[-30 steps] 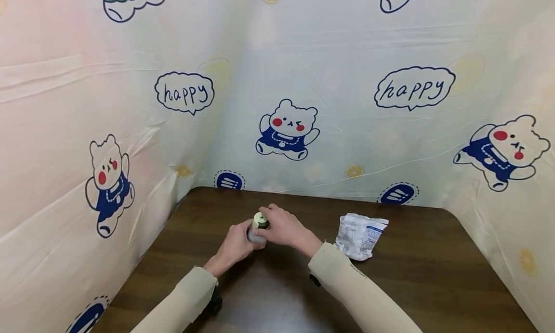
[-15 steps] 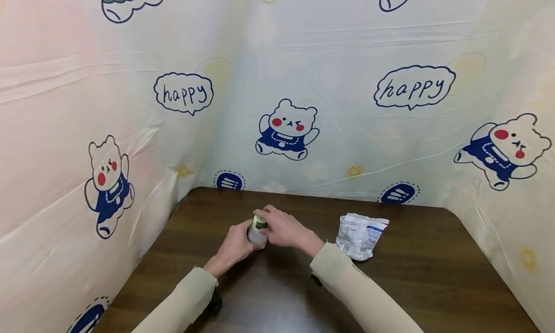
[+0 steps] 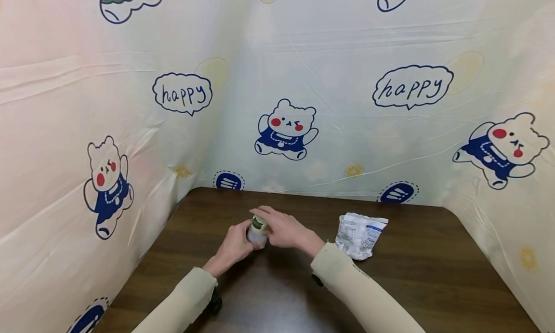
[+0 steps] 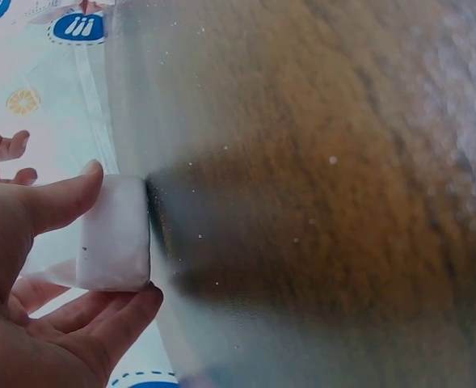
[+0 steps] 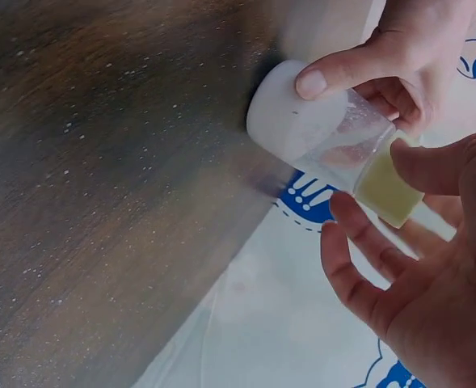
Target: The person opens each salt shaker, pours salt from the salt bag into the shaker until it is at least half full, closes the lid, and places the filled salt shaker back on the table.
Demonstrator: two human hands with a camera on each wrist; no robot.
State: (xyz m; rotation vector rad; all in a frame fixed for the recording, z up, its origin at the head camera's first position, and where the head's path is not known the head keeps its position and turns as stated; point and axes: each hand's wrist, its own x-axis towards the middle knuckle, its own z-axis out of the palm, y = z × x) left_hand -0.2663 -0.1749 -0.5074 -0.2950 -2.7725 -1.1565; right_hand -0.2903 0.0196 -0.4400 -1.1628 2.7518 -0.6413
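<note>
A small clear bottle [image 5: 302, 117] with white material filling its lower part and a pale yellow-green cap [image 5: 389, 190] stands near the table's far left. My left hand [image 3: 233, 245] grips its lower body, thumb on one side and fingers on the other; the white lower part [image 4: 116, 234] shows between them in the left wrist view. At the cap is my right hand [image 3: 286, 228], its thumb pressed on one side and a finger behind, while other fingers spread loosely away. A dark patch shows on the cap in the head view. Part of the cap is hidden by my fingers.
A crumpled white packet [image 3: 360, 235] with printed text lies on the dark wooden table [image 3: 416, 275], to the right of my right forearm. Printed cloth [image 3: 338, 145] hangs behind the table and along both sides. Small pale specks dot the tabletop in the wrist views.
The fingers of my right hand have swung slightly leftward over the cap, and the cap's dark patch has shifted to the left. My left hand and the packet stay in place.
</note>
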